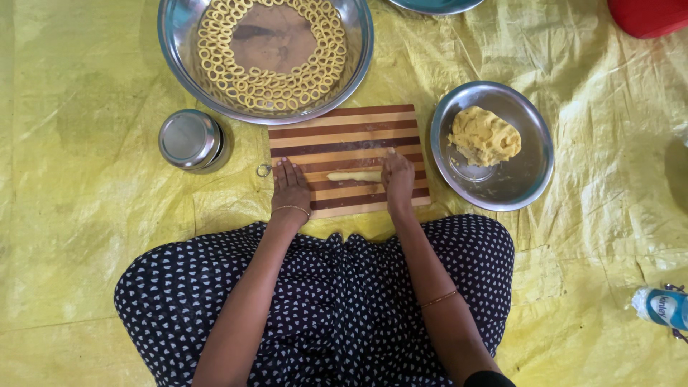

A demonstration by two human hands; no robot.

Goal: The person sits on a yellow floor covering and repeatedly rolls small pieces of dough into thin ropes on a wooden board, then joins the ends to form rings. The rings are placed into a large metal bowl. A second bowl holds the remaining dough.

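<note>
A striped wooden board (344, 132) lies on the yellow sheet in front of my crossed legs. A short rope of pale dough (352, 175) lies across it. My right hand (398, 179) rests flat on the rope's right end, fingers together. My left hand (289, 188) lies flat and spread on the board's left edge, holding nothing. To the right, a steel bowl (523, 172) holds a lump of yellow dough (484, 135). Behind the board, a wide steel basin (362, 50) holds several dough rings (265, 89) laid around its wall.
A small lidded steel container (190, 139) stands left of the board. A plastic bottle (663, 307) lies at the right edge. A red object (648, 16) and another steel dish rim (433, 6) sit at the top. Yellow sheet (79, 179) covers the floor.
</note>
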